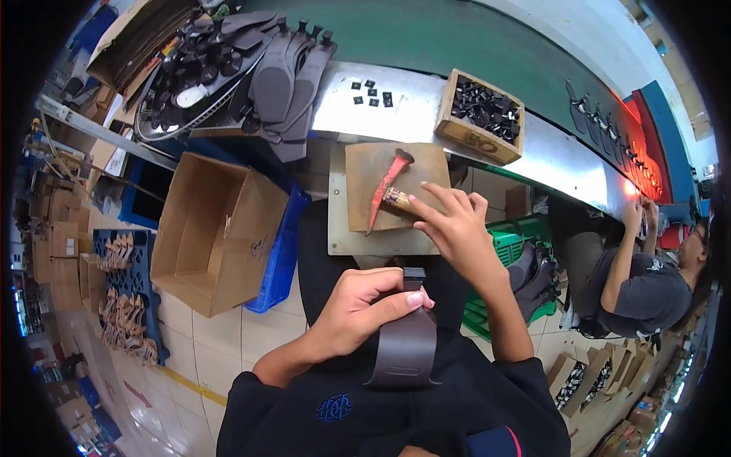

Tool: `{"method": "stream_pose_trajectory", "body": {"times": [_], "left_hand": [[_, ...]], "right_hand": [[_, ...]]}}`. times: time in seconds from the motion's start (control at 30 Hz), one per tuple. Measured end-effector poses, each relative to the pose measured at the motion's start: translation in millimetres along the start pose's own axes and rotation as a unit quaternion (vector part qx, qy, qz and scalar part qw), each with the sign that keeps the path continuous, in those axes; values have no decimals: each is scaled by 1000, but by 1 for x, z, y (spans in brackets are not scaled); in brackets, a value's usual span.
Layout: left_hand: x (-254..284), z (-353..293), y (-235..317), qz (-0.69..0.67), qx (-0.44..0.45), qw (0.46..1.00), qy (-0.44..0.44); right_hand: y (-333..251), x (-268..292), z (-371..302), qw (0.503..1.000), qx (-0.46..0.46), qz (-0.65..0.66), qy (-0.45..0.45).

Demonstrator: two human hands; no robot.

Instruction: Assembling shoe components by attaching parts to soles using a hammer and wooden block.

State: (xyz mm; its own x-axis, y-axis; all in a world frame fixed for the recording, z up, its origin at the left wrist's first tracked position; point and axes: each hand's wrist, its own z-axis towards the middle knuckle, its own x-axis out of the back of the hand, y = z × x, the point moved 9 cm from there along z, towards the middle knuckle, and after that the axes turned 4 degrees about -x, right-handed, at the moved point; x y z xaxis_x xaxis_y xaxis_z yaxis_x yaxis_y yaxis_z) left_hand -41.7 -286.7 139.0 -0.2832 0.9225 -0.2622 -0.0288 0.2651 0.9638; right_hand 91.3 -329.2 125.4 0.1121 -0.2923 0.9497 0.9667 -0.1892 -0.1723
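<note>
My left hand (358, 308) is closed around a dark shoe sole (406, 346) close to my body, its heel with a black end (413, 276) pointing away from me. Ahead of it, my right hand (464, 228) has its fingers spread beside the wooden handle of a hammer (397, 199). The fingertips reach the handle's near end; whether they touch it I cannot tell. That hammer, with a worn red head, lies on a square brown pad (358, 164) over a pale board (339, 242).
Several small black heel tips (371, 93) lie on the metal ledge, left of a wooden box (480, 145) of black pieces. Dark soles (285, 84) are stacked at far left. A cardboard box (205, 228) stands left; a green crate (525, 232) and another person (647, 282) are right.
</note>
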Motion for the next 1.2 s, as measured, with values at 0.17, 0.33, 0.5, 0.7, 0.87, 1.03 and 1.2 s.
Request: {"method": "stream_pose_trajectory", "body": {"times": [0.17,0.33,0.5,0.7,0.87,1.03,1.2], "left_hand": [[-13,-6,-6,-30,-2,999,-45],[-37,-7,7,-65,-37,983,-168],[-72,-18,4,-156,-19,934,-322],[-79,-27,9,-102,-53,915,-388],[-81,-29,9,-75,-50,915,-394],[-78,-32,4,-62,-40,919,-387],[-66,-28,15,-18,-78,940,-333]], "right_hand": [[-25,26,-18,746,8,664,-50],[-42,66,-18,779,150,603,-80],[-77,97,-27,743,325,552,-194],[-88,111,-38,775,314,509,-203],[-86,110,-43,787,291,505,-203],[-84,104,-44,791,276,508,-201],[-74,104,-40,801,272,496,-194]]}}
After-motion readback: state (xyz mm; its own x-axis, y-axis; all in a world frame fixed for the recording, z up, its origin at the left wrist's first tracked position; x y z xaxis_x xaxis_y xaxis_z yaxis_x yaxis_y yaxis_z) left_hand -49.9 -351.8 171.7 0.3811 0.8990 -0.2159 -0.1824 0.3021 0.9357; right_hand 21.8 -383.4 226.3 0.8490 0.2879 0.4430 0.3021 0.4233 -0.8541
